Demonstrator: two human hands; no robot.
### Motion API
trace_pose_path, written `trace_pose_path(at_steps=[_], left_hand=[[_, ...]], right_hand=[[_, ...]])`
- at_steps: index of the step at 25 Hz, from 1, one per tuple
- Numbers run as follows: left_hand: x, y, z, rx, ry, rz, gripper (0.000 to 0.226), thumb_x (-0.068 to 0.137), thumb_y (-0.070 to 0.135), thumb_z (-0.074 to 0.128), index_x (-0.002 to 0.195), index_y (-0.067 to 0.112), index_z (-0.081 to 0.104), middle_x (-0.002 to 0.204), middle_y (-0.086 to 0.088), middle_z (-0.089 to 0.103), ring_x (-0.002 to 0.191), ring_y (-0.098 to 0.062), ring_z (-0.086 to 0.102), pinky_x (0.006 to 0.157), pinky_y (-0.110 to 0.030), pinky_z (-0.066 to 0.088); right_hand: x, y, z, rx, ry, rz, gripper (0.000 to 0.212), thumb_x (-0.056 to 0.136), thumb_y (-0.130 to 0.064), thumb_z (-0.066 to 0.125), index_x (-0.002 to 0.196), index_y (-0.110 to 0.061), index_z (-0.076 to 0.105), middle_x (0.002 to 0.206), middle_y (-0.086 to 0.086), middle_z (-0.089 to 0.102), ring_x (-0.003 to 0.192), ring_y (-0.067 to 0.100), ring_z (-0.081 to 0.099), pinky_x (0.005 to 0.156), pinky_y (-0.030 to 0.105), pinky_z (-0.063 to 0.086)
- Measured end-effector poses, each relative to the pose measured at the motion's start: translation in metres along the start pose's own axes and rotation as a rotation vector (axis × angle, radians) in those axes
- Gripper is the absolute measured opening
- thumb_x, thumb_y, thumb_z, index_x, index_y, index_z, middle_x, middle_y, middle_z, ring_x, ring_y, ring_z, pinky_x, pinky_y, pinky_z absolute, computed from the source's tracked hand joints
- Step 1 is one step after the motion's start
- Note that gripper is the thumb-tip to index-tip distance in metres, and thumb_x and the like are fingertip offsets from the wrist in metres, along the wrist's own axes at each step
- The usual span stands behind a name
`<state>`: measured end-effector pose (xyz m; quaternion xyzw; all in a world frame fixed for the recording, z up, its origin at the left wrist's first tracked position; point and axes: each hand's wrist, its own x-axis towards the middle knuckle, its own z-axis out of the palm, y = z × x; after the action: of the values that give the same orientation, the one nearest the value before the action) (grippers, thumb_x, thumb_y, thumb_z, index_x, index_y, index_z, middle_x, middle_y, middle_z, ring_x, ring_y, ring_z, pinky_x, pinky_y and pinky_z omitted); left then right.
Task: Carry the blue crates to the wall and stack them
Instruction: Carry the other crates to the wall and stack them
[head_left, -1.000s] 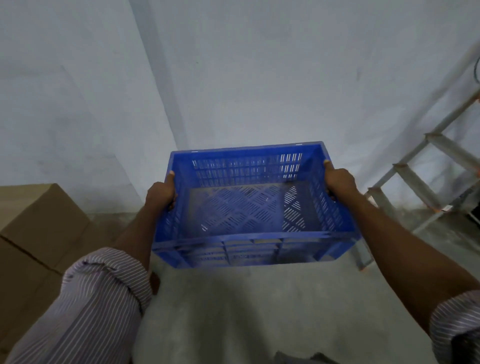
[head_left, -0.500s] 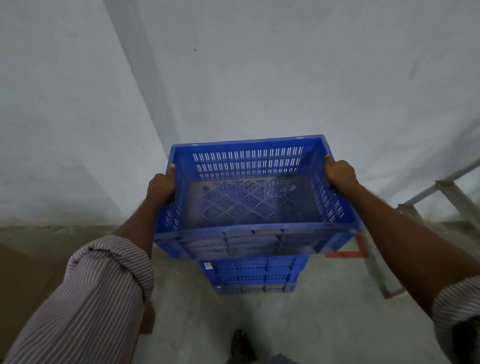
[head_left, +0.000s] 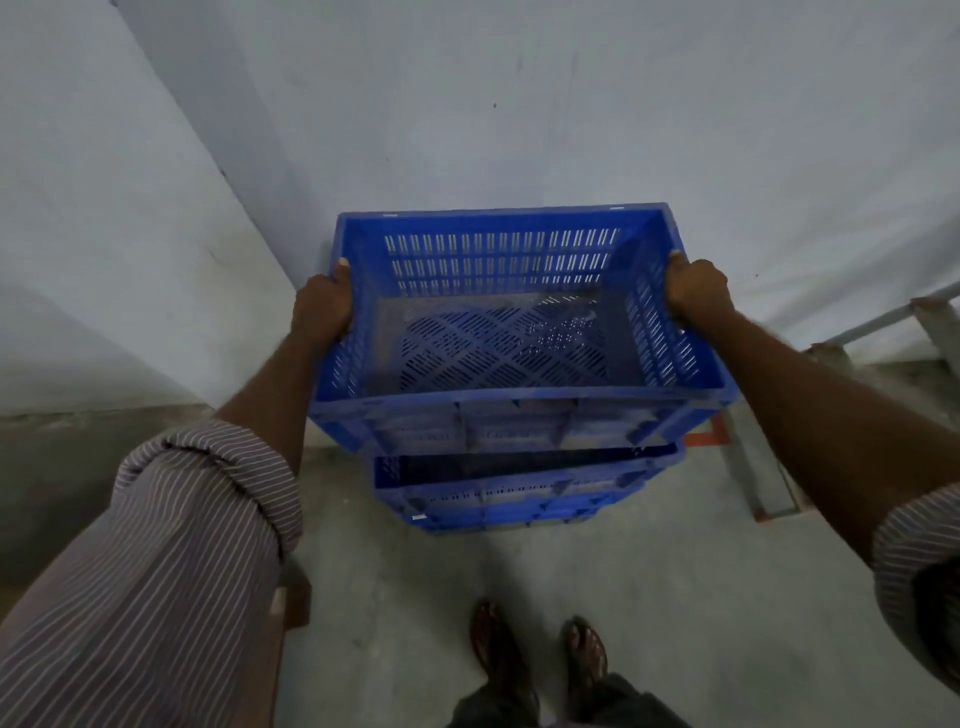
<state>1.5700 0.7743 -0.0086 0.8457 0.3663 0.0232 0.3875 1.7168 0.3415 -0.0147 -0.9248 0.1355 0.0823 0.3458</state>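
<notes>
The empty blue slotted plastic crate hangs level at mid-view, apart from and just above a low stack of matching blue crates. That stack sits on the grey concrete floor, close to the pale wall at 12 o'clock. The left hand at the crate's 9 o'clock and the right hand at its 3 o'clock curl round the short-side rims, thumbs on top, likely to keep it square for lowering. A grey metal frame stands at 3 o'clock.

Btm crates mostly hidden by held crate, poss. 2 stacked.
</notes>
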Motion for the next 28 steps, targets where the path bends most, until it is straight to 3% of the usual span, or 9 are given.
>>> trace_pose_path(at_steps=[7,11,14,16,18,21,22,25,28], left_hand=[[-0.004,0.009,0.012,0.085,0.095,0.043,0.071,0.104,0.059,0.027,0.131,-0.002,0.051,0.130,-0.029,0.059,0.116,-0.044,0.059,0.097,-0.048,0.047],[-0.012,0.007,0.008,-0.112,0.004,-0.043,0.074,0.104,0.062,0.027,0.125,-0.003,0.056,0.102,-0.021,0.067,0.077,-0.034,0.064,0.077,-0.042,0.055],[-0.028,-0.001,0.012,-0.194,-0.038,-0.140,0.071,0.105,0.057,0.030,0.125,-0.006,0.057,0.089,-0.018,0.063,0.066,-0.029,0.059,0.064,-0.035,0.052],[-0.038,-0.011,0.019,-0.182,0.046,-0.144,0.080,0.099,0.064,0.028,0.127,-0.005,0.058,0.108,-0.025,0.068,0.090,-0.040,0.067,0.084,-0.043,0.056],[-0.048,-0.016,0.024,-0.128,0.076,-0.149,0.083,0.098,0.067,0.026,0.129,-0.003,0.058,0.119,-0.027,0.066,0.103,-0.043,0.066,0.094,-0.047,0.054],[-0.066,-0.018,0.024,-0.121,0.082,-0.100,0.071,0.105,0.058,0.029,0.123,-0.005,0.057,0.099,-0.023,0.066,0.069,-0.031,0.064,0.064,-0.034,0.052],[-0.065,-0.020,0.025,-0.136,0.081,-0.087,0.069,0.105,0.056,0.030,0.122,-0.005,0.057,0.095,-0.021,0.066,0.063,-0.027,0.061,0.057,-0.032,0.049],[-0.069,-0.016,0.019,-0.219,0.046,-0.100,0.066,0.105,0.055,0.033,0.116,-0.005,0.058,0.091,-0.021,0.064,0.060,-0.026,0.058,0.058,-0.033,0.049],[-0.063,-0.015,0.011,-0.247,0.018,-0.141,0.066,0.104,0.056,0.032,0.109,-0.003,0.059,0.085,-0.018,0.061,0.059,-0.025,0.053,0.061,-0.034,0.047]], right_hand=[[0.009,-0.001,0.001,-0.038,0.015,0.017,0.074,0.106,-0.058,0.023,0.126,0.004,0.058,0.124,0.027,0.064,0.112,0.042,0.063,0.090,0.044,0.050],[0.010,0.002,-0.009,-0.021,-0.081,0.021,0.071,0.107,-0.056,0.025,0.121,0.006,0.057,0.098,0.024,0.065,0.067,0.035,0.064,0.058,0.036,0.051],[0.009,0.003,-0.016,-0.021,-0.084,-0.044,0.066,0.109,-0.048,0.026,0.132,0.007,0.053,0.126,0.030,0.062,0.104,0.044,0.066,0.084,0.043,0.054],[0.006,0.004,-0.020,-0.020,-0.106,-0.055,0.060,0.110,-0.041,0.025,0.138,0.006,0.050,0.139,0.030,0.054,0.124,0.045,0.057,0.102,0.045,0.046],[0.004,0.004,-0.025,-0.017,-0.141,-0.057,0.058,0.111,-0.039,0.025,0.140,0.006,0.046,0.138,0.030,0.054,0.115,0.044,0.061,0.095,0.042,0.047],[-0.005,0.009,-0.029,0.019,-0.176,-0.100,0.061,0.108,-0.048,0.032,0.140,0.004,0.039,0.126,0.030,0.060,0.064,0.032,0.062,0.054,0.036,0.051],[-0.004,0.015,-0.027,0.027,-0.189,-0.095,0.056,0.108,-0.046,0.035,0.136,0.002,0.039,0.125,0.030,0.060,0.066,0.032,0.062,0.052,0.035,0.052],[0.002,0.028,-0.022,0.016,-0.151,-0.049,0.042,0.108,-0.027,0.038,0.128,0.008,0.048,0.129,0.031,0.054,0.109,0.044,0.062,0.083,0.043,0.049],[-0.004,0.027,-0.020,0.128,-0.196,-0.033,0.046,0.110,-0.037,0.032,0.105,0.003,0.056,0.097,0.027,0.060,0.083,0.037,0.063,0.068,0.040,0.052]])
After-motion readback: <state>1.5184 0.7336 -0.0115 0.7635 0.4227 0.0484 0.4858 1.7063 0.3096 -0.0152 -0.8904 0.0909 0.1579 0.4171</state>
